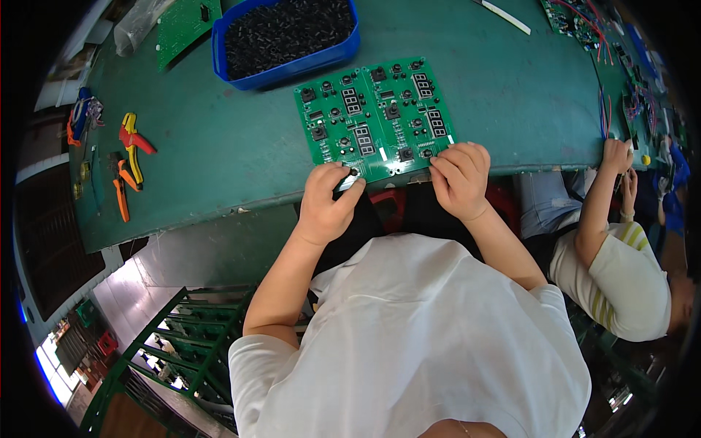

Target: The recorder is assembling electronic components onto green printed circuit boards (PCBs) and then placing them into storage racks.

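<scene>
A green circuit board panel [374,117] with several black four-digit displays, black knobs and small buttons lies at the table's near edge. My left hand [328,204] is closed on its near left corner, thumb and forefinger on either side of a small black round part [354,173]. At the near right corner my right hand [461,179] is closed on the board, thumb and fingertips at its edge. Just beyond the board stands a blue bin [292,74] full of small black parts [288,36].
On the left of the green table [219,139] lie yellow-and-red pliers [133,144] and orange-handled cutters [123,186]. Another green board [182,29] and a clear plastic bag [137,28] are at the far left. Wired boards [577,22] and a co-worker [613,263] are on the right.
</scene>
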Motion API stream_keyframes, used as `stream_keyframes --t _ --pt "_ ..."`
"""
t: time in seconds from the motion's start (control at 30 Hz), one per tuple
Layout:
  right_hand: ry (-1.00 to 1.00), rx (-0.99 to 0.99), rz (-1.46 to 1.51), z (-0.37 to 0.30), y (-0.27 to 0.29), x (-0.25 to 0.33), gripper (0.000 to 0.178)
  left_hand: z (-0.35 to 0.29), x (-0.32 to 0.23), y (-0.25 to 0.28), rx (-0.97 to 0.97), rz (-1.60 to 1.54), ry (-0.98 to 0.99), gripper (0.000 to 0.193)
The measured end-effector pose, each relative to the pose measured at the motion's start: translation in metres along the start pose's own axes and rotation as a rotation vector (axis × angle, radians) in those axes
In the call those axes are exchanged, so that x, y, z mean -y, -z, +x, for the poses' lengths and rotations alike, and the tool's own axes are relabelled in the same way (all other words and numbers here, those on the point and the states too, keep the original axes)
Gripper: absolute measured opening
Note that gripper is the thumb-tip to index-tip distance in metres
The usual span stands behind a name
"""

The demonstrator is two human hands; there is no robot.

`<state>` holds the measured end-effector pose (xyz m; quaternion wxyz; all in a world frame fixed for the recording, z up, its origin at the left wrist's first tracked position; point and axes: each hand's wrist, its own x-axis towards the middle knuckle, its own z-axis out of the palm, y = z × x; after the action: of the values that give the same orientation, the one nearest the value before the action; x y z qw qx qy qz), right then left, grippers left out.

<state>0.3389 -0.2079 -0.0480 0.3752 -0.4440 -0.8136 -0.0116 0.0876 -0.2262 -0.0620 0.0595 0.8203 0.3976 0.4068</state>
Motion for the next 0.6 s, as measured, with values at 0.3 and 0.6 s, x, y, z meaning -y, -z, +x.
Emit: stream_keyframes --t 0.3,0.6 --pt "0.053 0.044 -0.017 -0.007 -0.001 -0.007 0.020 -0.007 0.005 -0.002 -0.007 -0.008 -0.027 0.033" --pt "0.054 0.052 -0.025 -0.015 -0.006 -0.012 0.021 -0.016 0.006 -0.001 -0.069 -0.010 0.012 0.029"
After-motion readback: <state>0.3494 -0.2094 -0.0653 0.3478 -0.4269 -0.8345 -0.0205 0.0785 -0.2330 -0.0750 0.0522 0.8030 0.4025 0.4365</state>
